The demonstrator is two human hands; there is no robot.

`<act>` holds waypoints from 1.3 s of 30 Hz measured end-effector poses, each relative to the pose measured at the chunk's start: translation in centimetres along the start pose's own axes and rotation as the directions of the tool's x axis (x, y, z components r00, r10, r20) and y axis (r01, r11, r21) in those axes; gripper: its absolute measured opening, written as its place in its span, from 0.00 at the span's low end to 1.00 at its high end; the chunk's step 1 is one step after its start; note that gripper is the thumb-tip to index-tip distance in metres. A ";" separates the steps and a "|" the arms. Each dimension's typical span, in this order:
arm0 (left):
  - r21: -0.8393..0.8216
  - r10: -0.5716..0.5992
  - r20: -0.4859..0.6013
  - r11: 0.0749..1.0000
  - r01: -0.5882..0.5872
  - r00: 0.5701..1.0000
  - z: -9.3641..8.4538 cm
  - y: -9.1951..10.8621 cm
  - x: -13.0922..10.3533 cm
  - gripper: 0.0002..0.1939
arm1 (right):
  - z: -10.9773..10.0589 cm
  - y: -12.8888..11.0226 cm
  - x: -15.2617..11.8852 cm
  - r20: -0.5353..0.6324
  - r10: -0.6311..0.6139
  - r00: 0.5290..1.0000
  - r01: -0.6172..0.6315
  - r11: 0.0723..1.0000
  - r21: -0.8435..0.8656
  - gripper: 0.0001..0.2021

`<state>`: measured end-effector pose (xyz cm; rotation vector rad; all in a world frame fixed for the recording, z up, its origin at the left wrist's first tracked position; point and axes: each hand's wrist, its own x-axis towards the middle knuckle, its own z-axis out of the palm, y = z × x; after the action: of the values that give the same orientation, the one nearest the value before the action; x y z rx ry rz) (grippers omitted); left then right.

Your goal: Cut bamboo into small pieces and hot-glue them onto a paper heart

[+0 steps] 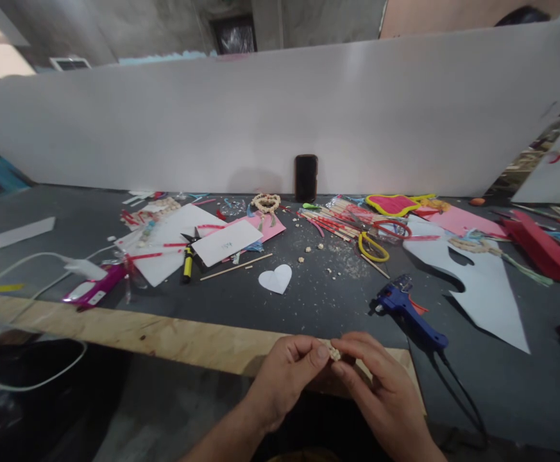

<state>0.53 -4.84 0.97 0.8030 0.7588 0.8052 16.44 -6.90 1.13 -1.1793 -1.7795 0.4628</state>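
A small, cream-coloured, knobbly flower-like piece (pixel 335 353) is pinched between my two hands over the table's near edge. My left hand (pixel 287 378) grips it from the left with thumb and forefinger. From the right, the fingertips and thumb of my right hand (pixel 383 391) close on the same piece. What it is made of is too small to tell. Beyond my hands lies a white paper heart (pixel 276 279). Similar little cream pieces (pixel 308 249) are scattered behind it among pale crumbs. A blue glue gun (pixel 412 314) rests to the right of my hands.
Scissors with yellow and red handles (pixel 374 247), thin wooden sticks (pixel 332 224) and cut white paper (pixel 491 295) lie across the grey table (pixel 231 308). A phone (pixel 306 178) leans on the white partition (pixel 188 128). Left are a yellow-and-black cutting tool (pixel 188 264) and a purple device (pixel 94 285) with a white cable.
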 end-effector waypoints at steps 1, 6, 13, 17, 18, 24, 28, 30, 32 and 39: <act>0.009 0.001 -0.005 1.000 -0.001 1.000 0.0 0.1 0.0 0.16 | 0.0 -0.1 0.1 0.004 0.000 1.000 0.000 1.000 -0.008 0.08; -0.048 -0.054 -0.028 0.997 0.053 0.998 -0.1 0.2 0.1 0.14 | -0.1 -0.4 0.5 0.023 -0.032 0.999 0.033 0.998 -0.058 0.07; -0.047 -0.053 -0.059 0.998 0.051 0.997 -0.2 0.1 0.2 0.12 | 0.1 -0.4 0.6 0.046 -0.103 0.994 0.106 0.993 -0.053 0.06; -0.043 -0.056 -0.064 0.998 0.053 0.996 -0.4 0.0 0.2 0.11 | 0.4 -0.3 0.5 0.059 -0.114 0.992 0.116 0.992 -0.039 0.07; -0.038 -0.053 -0.069 0.998 0.050 0.996 -0.5 0.0 0.2 0.11 | 0.5 -0.3 0.5 0.057 -0.111 0.992 0.113 0.993 -0.033 0.07; -0.042 -0.054 -0.093 0.998 0.050 0.994 -0.7 0.1 0.1 0.11 | 0.9 -0.5 0.6 0.037 -0.092 0.995 0.092 0.996 0.003 0.07; -0.091 -0.052 -0.084 0.995 0.045 0.995 -0.5 0.3 0.0 0.12 | 0.9 -0.2 0.5 0.068 -0.050 0.996 0.049 0.999 0.016 0.12; -0.113 -0.047 -0.079 0.993 0.038 0.996 -0.5 0.2 0.0 0.12 | 0.9 -0.1 0.4 0.075 -0.031 0.997 0.030 0.999 0.019 0.16; -0.116 -0.040 -0.074 0.993 0.031 0.996 -0.6 0.1 0.1 0.12 | 0.9 -0.2 0.3 0.067 -0.018 0.998 0.015 0.999 0.042 0.15; 0.007 -0.008 -0.066 1.000 0.008 0.998 -1.0 -0.1 0.1 0.17 | 0.7 -0.6 0.3 0.058 -0.006 0.998 -0.001 0.994 0.105 0.09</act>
<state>-0.22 -4.52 0.40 0.7829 0.8236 0.8253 15.55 -6.80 1.34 -1.0998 -1.7836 0.5880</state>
